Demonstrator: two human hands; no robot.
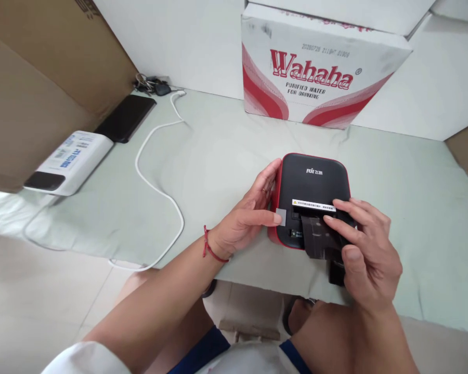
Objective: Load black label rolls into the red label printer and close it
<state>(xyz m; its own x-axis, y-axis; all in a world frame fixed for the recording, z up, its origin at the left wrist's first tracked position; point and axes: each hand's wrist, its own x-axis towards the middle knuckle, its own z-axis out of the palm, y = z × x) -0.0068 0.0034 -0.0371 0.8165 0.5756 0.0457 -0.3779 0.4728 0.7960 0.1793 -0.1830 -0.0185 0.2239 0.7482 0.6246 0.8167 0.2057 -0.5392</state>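
Note:
A rounded black machine with a red edge sits on the pale green cloth near the front edge. My left hand grips its left side, thumb pressed on a grey square tab and fingers along the red wall. A dark, shiny strip of film sticks out of a slot towards me. My right hand lies over the machine's right front corner with fingers stretched out. Two of its fingertips touch near the slot and the white warning label. Below the thumb a small black object is partly hidden.
A white and red Wahaha water carton stands behind the machine. On the left lie a white box-shaped device, a black phone-like slab, keys and a white cable. Cardboard walls the left side.

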